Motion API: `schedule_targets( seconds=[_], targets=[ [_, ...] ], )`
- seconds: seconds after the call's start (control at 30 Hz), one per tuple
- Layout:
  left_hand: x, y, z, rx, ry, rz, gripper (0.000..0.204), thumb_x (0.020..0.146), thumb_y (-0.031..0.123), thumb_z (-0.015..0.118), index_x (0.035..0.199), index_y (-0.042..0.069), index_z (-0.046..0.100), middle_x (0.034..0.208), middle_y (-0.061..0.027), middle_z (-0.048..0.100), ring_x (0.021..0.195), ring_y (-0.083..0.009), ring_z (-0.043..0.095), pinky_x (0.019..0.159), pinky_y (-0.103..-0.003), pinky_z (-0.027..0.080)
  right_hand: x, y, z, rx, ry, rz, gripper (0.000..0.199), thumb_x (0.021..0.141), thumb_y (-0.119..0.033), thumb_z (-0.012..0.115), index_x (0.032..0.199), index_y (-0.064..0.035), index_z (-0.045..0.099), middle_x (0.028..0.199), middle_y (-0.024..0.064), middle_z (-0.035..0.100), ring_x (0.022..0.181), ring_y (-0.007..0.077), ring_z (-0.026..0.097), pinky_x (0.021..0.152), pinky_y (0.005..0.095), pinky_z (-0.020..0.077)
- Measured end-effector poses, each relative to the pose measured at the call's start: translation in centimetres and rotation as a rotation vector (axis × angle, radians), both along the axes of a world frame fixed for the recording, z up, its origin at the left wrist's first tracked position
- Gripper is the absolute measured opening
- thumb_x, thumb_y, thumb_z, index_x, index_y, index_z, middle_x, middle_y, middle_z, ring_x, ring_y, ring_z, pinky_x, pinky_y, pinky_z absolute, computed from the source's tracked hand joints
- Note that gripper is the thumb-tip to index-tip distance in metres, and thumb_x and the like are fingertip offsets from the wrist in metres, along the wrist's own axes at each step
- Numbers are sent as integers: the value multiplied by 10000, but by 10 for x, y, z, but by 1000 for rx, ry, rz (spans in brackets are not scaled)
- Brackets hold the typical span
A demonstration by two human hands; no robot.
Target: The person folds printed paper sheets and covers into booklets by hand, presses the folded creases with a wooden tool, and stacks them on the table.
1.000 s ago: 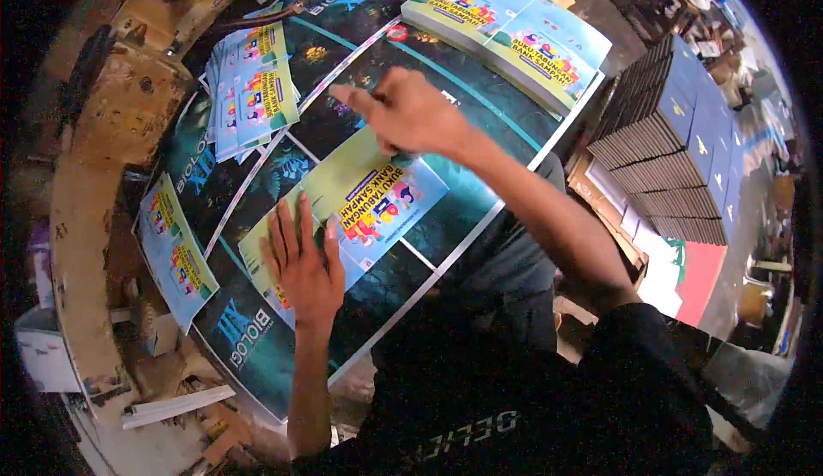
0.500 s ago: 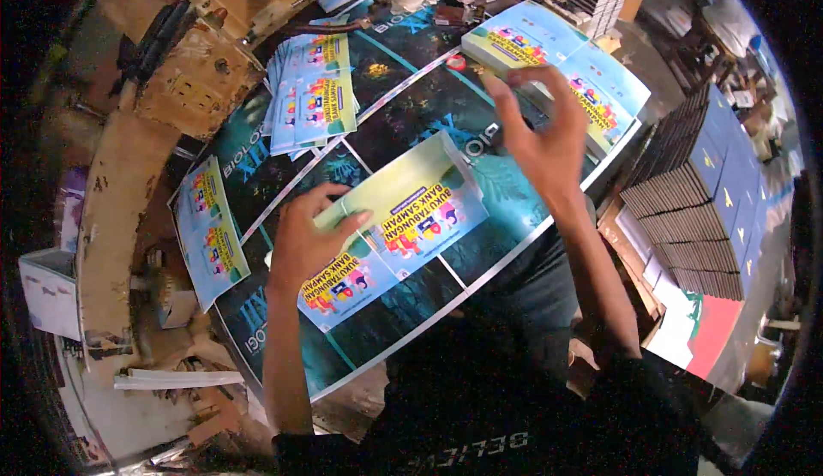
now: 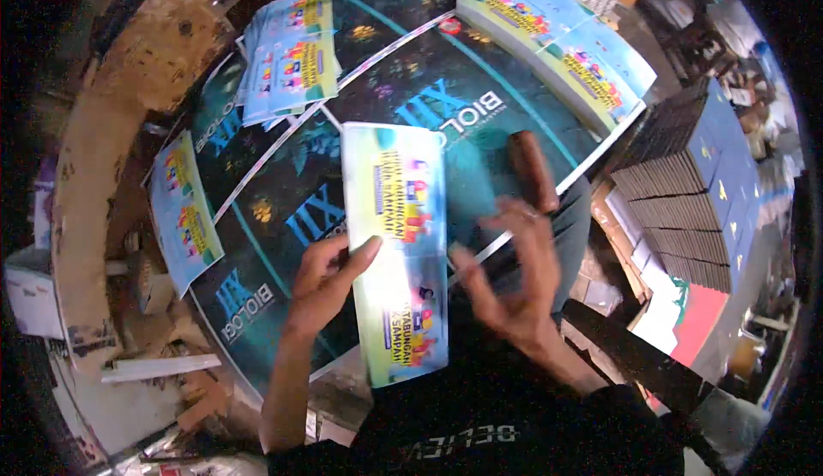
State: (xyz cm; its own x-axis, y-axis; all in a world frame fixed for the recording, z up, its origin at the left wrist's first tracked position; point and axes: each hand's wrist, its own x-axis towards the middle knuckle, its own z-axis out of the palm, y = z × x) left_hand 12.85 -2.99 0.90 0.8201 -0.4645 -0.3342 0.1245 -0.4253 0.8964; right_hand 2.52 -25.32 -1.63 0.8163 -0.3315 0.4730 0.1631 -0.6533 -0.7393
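Observation:
My left hand (image 3: 330,279) grips the left edge of a long, glossy, light blue and yellow printed sheet (image 3: 396,245), thumb on top. The sheet lies lengthwise toward me over large dark teal printed sheets (image 3: 274,193) that cover the table. My right hand (image 3: 514,283) hovers just right of the sheet with thumb and fingers spread. Its upper fingers hold the lower end of a brown wooden block (image 3: 533,170), which points away from me.
Two thick stacks of the same colourful sheets (image 3: 557,43) sit at the far right corner. A loose pile (image 3: 291,56) lies far left, and another sheet (image 3: 184,210) at the left edge. Stacked dark books (image 3: 686,210) stand right. A worn wooden bench (image 3: 111,125) runs along the left.
The colourful sheet has turned from a slant to lengthwise toward me and is lifted by my left hand. My right hand has drawn back from the far stacks to beside the sheet.

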Motion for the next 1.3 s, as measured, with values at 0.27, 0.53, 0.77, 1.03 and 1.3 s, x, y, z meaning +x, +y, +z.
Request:
schedule_targets(
  seconds=[0.27,0.53,0.77,1.03,1.3],
  targets=[
    [-15,0,-33,-301,163,252,306,957,232,632,1120,-25,670,943,-24,679,823,-71,598,742,-231,463,36,-80,-17,-139,343,-227,651,830,-260,724,1392,-92,442,1186,170,598,1135,402,522,989,500,403],
    [-39,-14,-31,-368,98,414,269,951,171,638,1115,-41,660,953,-40,663,858,-79,580,765,-244,456,42,-47,17,-256,95,-21,616,835,-283,735,1313,20,494,1246,245,562,1148,423,545,952,468,457],
    [-58,-38,-51,-375,190,560,350,914,271,706,1094,-26,665,931,-23,636,844,-70,550,737,-247,447,21,-4,39,225,664,417,739,676,-412,880,1206,11,586,1005,157,673,834,231,676,762,360,537],
    [-61,-45,-50,-692,204,539,312,944,223,674,1115,-39,663,1024,-48,676,925,-79,593,824,-259,482,23,3,47,217,680,389,902,555,-425,936,1250,-6,542,1071,137,667,950,217,664,852,361,517],
    [-61,-43,-52,-677,197,426,342,983,257,610,1124,-50,663,1028,-47,685,917,-74,598,818,-247,482,20,-3,51,213,710,395,844,613,-411,917,1253,-7,542,1097,144,645,971,218,650,856,339,506]
  ],
)
